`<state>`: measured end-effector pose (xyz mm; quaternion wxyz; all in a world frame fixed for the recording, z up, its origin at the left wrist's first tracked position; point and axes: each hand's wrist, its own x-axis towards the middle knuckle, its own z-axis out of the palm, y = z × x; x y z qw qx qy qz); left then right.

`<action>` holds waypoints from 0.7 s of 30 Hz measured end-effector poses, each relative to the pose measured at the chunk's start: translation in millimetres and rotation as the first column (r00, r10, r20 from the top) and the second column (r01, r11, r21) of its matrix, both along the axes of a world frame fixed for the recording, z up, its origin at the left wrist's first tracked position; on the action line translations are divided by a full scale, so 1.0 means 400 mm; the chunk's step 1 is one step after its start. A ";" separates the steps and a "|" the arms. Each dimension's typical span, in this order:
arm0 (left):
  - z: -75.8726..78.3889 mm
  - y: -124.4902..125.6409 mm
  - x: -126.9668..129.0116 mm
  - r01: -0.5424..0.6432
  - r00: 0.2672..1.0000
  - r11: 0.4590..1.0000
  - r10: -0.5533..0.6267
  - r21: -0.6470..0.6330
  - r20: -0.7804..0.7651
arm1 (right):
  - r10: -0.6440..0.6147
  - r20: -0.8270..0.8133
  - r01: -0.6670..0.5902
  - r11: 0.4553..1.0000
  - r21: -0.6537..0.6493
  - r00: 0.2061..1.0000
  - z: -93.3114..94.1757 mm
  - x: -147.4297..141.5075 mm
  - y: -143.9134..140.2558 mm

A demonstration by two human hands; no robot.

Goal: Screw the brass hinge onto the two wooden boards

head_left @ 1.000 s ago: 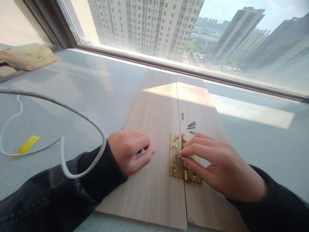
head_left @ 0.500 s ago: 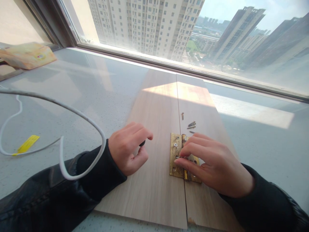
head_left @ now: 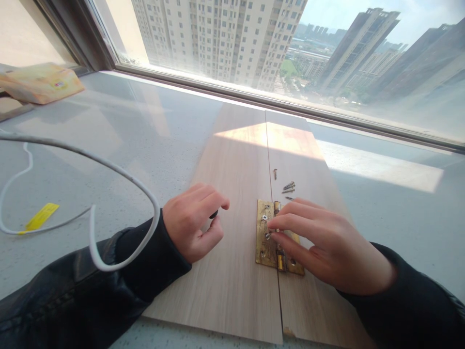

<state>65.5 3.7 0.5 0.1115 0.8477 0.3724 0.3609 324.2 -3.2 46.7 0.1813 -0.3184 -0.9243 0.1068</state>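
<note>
- The grey stone window ledge (head_left: 109, 145) carries everything; a white cable (head_left: 119, 177) loops across its left side and over my left sleeve, with a yellow tag (head_left: 41, 216) lying beside it.
- Two pale wooden boards (head_left: 236, 194) lie edge to edge on the ledge, their seam running away from me toward the window.
- A brass hinge (head_left: 267, 242) sits flat across that seam near me, its left leaf on the left board, its right leaf mostly under my fingers.
- My right hand (head_left: 327, 247) rests on the hinge, thumb and forefinger pinched together on a small screw (head_left: 268, 236) standing in a hole of the left leaf.
- My left hand (head_left: 192, 225) lies on the left board, curled shut around a small dark tool; only its dark tip (head_left: 214, 214) shows, so I cannot tell what it is.
- Loose screws (head_left: 288, 186) lie on the right board just beyond the hinge, near my fingertips.
- I judge the step to be seating this screw in its hole; next I would need to keep it upright and bring the tool over squarely onto its head.
</note>
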 end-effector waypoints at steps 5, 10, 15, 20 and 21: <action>0.000 -0.001 0.001 -0.004 1.000 1.000 0.004 -0.002 0.003 | 0.048 0.030 -0.047 0.998 -0.028 0.998 -0.007 0.014 0.003; 0.001 -0.001 0.002 -0.006 1.000 1.000 0.006 -0.006 0.002 | 0.056 0.088 -0.055 0.998 -0.017 0.995 0.002 0.023 0.000; -0.001 -0.001 0.003 -0.009 1.000 1.000 0.009 -0.010 0.003 | 0.029 0.130 -0.031 0.999 0.012 0.991 -0.002 0.028 0.001; -0.002 -0.001 0.003 -0.008 1.000 1.000 0.008 -0.013 -0.003 | 0.048 0.139 -0.053 0.998 0.033 0.989 0.012 0.020 0.003; -0.002 -0.001 0.003 -0.008 1.000 1.000 0.008 -0.012 -0.005 | 0.057 0.138 -0.062 0.998 0.031 0.989 0.016 0.019 0.002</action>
